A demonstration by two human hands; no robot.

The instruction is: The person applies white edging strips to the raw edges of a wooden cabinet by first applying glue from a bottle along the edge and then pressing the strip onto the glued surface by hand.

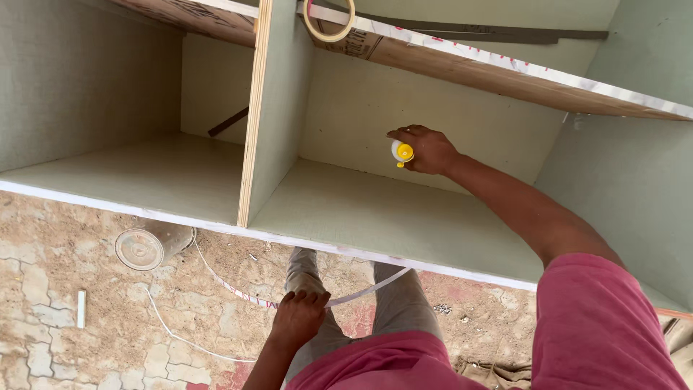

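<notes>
My right hand reaches into the right compartment of a pale green cabinet carcass and grips a small white glue bottle with a yellow cap. The cap points left, near the compartment's back wall. My left hand hangs low by my knee, closed on a thin white edge-banding strip. The strip runs up to the cabinet's front edge and trails left across the floor.
A plywood divider separates the two compartments. A roll of tape lies on the top panel. A round lidded tin stands on the paved floor, and a dark stick leans in the left compartment.
</notes>
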